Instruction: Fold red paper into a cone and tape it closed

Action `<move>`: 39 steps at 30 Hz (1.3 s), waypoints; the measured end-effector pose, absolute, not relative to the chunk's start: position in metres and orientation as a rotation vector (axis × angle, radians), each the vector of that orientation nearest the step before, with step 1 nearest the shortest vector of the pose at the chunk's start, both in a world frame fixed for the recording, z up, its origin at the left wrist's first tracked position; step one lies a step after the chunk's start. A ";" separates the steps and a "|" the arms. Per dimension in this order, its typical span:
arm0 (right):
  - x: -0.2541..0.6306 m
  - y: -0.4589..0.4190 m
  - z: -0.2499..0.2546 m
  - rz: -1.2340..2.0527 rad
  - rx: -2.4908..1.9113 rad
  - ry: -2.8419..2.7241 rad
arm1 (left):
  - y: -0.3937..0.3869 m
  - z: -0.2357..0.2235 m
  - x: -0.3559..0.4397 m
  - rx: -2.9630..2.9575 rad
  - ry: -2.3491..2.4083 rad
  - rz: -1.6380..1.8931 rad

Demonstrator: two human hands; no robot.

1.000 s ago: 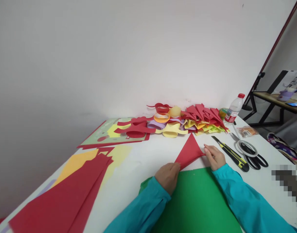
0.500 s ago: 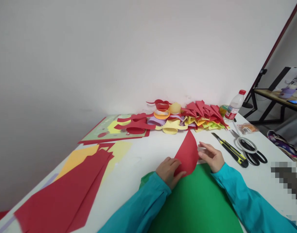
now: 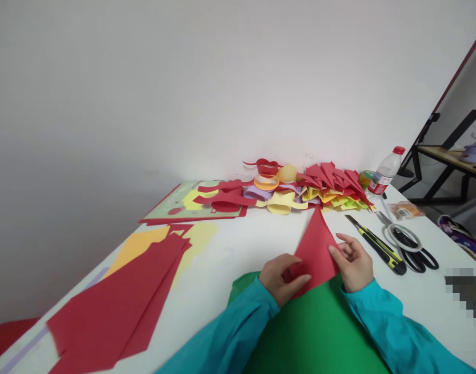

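A folded red paper triangle [image 3: 316, 244] lies on the white table [image 3: 238, 244], its tip pointing away from me and its base over a green sheet [image 3: 319, 332]. My left hand [image 3: 281, 278] pinches the triangle's lower left corner with curled fingers. My right hand [image 3: 352, 262] presses its fingers on the right edge of the triangle. Both sleeves are teal.
A yellow-and-black utility knife [image 3: 378, 246], black scissors [image 3: 411, 249] and a tape ring lie to the right. A water bottle [image 3: 383, 174] stands at the back right. Folded coloured paper shapes [image 3: 300, 189] line the wall. Red and yellow sheets [image 3: 124, 296] cover the left.
The red paper was a flat triangle, then its right flap was lifted and curled over, and now it is folded into a narrower triangle held by both hands.
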State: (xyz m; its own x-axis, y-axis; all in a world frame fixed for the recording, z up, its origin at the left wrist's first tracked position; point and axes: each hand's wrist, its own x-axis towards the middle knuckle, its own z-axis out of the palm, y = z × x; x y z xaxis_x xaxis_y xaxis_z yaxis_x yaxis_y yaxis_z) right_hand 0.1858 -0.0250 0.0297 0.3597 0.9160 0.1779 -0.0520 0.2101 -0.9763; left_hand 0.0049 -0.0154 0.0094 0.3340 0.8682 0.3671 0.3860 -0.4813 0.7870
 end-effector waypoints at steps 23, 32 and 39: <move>0.239 0.000 0.053 1.191 -1.030 -1.054 | -0.001 0.051 -0.020 1.019 0.899 1.020; 0.246 0.012 0.036 1.550 -1.010 -1.086 | -0.006 0.058 -0.047 1.007 0.991 1.129; 0.225 0.005 0.016 1.284 -1.086 -1.397 | -0.033 0.054 -0.043 1.012 1.047 1.162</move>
State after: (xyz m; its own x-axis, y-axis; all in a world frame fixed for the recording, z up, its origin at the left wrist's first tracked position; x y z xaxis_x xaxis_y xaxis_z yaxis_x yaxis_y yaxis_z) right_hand 0.2255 0.0054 0.0157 -0.1882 0.9802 0.0617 0.0207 0.0668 -0.9976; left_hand -0.0425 -0.0332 0.0536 0.0920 0.9905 -0.1018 -0.2044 0.1188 0.9716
